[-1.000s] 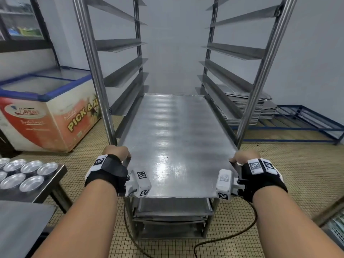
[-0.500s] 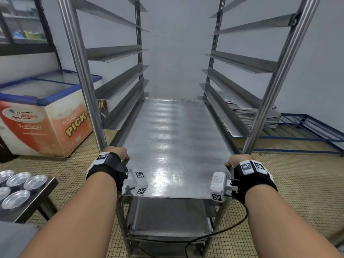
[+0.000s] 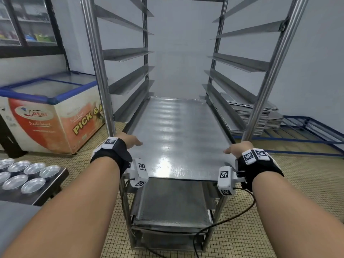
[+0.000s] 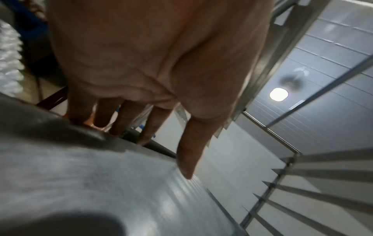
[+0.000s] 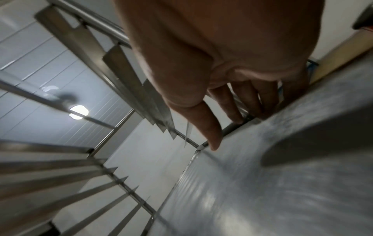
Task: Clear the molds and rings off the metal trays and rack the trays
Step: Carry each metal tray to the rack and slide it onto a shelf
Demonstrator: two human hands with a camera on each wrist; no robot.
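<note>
A bare metal tray [image 3: 176,136] lies on a pair of rails in the steel rack [image 3: 96,71], its near edge sticking out at the front. My left hand [image 3: 128,141] is at the tray's left edge and my right hand [image 3: 238,148] at its right edge. In the left wrist view the fingers [image 4: 127,118] reach straight down past the tray [image 4: 101,191] edge, with the thumb [image 4: 191,143] stretched over the metal. On the right it is the same: straight fingers [image 5: 252,99] beside the tray [image 5: 282,183], thumb [image 5: 210,124] extended. Several round molds [image 3: 22,175] sit on another tray at lower left.
Lower rack levels hold more trays [image 3: 171,202]. A chest freezer [image 3: 46,112] stands left of the rack. A stack of trays [image 3: 260,116] rests on a blue floor frame at right. A black cable [image 3: 232,218] hangs in front of the rack's lower part.
The tray has slid deeper into the rack. Both hands, which gripped its side edges, have straightened their fingers and thumbs. The view has moved closer and tilted up.
</note>
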